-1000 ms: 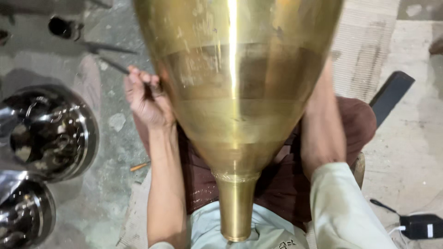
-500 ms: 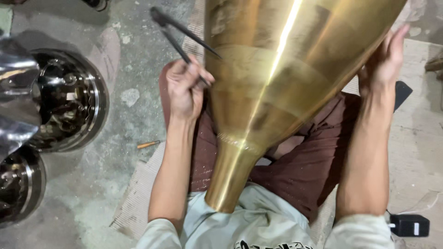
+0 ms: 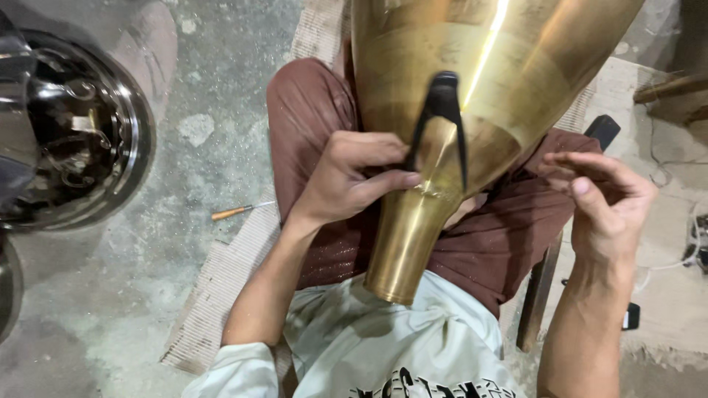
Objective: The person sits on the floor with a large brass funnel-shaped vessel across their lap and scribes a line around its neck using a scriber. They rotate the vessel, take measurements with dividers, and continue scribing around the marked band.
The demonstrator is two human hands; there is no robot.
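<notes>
A large brass cone-shaped vessel (image 3: pixel 479 81) rests on my lap, its narrow neck (image 3: pixel 404 250) pointing toward my body. My left hand (image 3: pixel 346 177) grips a black two-legged caliper (image 3: pixel 442 118), whose legs lie against the brass just above the neck joint. My right hand (image 3: pixel 605 199) hovers to the right of the vessel, fingers loosely curled with nothing in them, apart from the brass.
Shiny steel vessels (image 3: pixel 66 140) stand on the concrete floor at the left. A small wooden-handled tool (image 3: pixel 240 211) lies on the floor beside a woven mat (image 3: pixel 214 295). A dark wooden bar (image 3: pixel 542 287) and cables lie at the right.
My left hand has brought the black caliper down onto the front of the vessel. My right hand has come off the vessel's right side and dropped lower.
</notes>
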